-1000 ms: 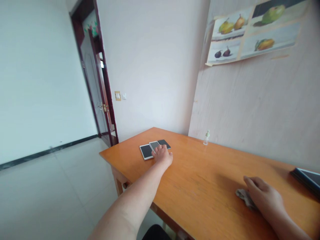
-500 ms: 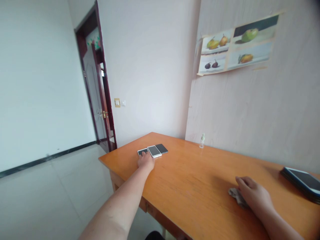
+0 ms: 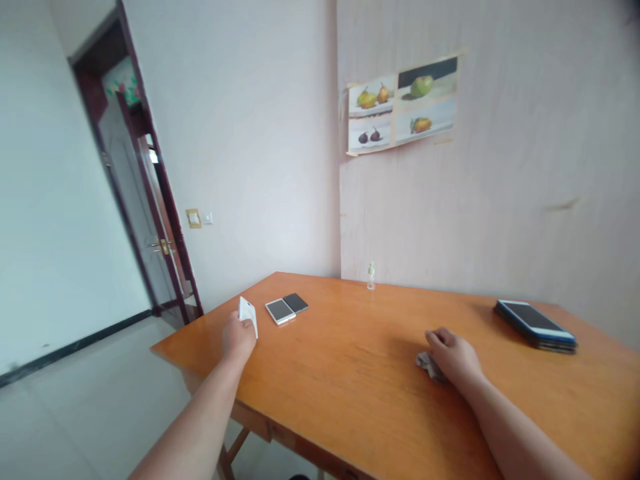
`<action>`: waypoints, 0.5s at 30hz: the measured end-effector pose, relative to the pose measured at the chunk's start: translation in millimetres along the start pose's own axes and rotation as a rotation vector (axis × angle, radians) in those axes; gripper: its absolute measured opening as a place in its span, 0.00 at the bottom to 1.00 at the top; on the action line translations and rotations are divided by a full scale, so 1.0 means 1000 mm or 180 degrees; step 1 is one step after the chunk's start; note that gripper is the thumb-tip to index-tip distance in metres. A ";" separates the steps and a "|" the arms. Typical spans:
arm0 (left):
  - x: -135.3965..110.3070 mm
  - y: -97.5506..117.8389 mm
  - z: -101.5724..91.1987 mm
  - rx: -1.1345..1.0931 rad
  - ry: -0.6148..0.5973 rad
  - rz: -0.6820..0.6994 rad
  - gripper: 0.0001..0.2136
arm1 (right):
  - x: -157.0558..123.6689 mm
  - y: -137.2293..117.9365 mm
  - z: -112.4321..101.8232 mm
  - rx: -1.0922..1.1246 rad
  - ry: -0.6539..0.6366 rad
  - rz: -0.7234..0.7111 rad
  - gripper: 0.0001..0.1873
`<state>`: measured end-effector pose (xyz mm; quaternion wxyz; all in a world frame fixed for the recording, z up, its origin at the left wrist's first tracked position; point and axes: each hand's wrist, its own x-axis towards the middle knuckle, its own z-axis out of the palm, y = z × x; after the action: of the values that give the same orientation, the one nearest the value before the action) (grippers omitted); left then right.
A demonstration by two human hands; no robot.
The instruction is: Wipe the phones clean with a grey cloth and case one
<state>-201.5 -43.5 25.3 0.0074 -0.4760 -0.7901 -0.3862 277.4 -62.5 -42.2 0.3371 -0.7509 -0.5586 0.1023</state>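
My left hand (image 3: 239, 339) is closed on a white smartphone (image 3: 249, 315), which it holds tilted up on edge above the table's left part. Just right of it, a white phone with a dark screen (image 3: 280, 311) and a black phone (image 3: 296, 303) lie side by side on the wood. My right hand (image 3: 454, 357) rests on the table, fingers curled around a crumpled grey cloth (image 3: 429, 367); part of the cloth sticks out on the left of the hand.
The orange wooden table (image 3: 340, 373) stands against the wall. Toward its back is a small clear spray bottle (image 3: 371, 277). A stack of dark devices, topped by a white-framed tablet (image 3: 535, 317), lies at the right. A door (image 3: 135, 193) stands at the far left.
My left hand has taken the leftmost white phone off the table and tilted it up. The view has swung right, bringing the whole device stack into sight. My right hand stays on the cloth.
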 end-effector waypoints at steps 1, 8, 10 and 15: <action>-0.002 0.004 0.001 -0.0122 0.0004 0.0067 0.17 | -0.001 -0.002 0.000 0.0003 0.0029 0.0021 0.19; -0.045 0.076 0.044 -0.2299 -0.1137 0.0448 0.20 | -0.001 -0.009 0.001 0.0197 0.0206 0.0062 0.17; -0.064 0.098 0.056 -0.2960 -0.1668 0.0407 0.21 | -0.001 -0.009 0.000 0.0253 0.0240 0.0039 0.17; -0.102 0.135 0.078 -0.2283 -0.1886 0.1682 0.19 | -0.002 -0.010 -0.002 0.0320 0.0365 0.0096 0.15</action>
<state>-15.8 -37.9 13.1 -0.2821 -0.7200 -0.4299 -0.4660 270.0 -63.1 -35.2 0.4042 -0.7461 -0.5210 0.0921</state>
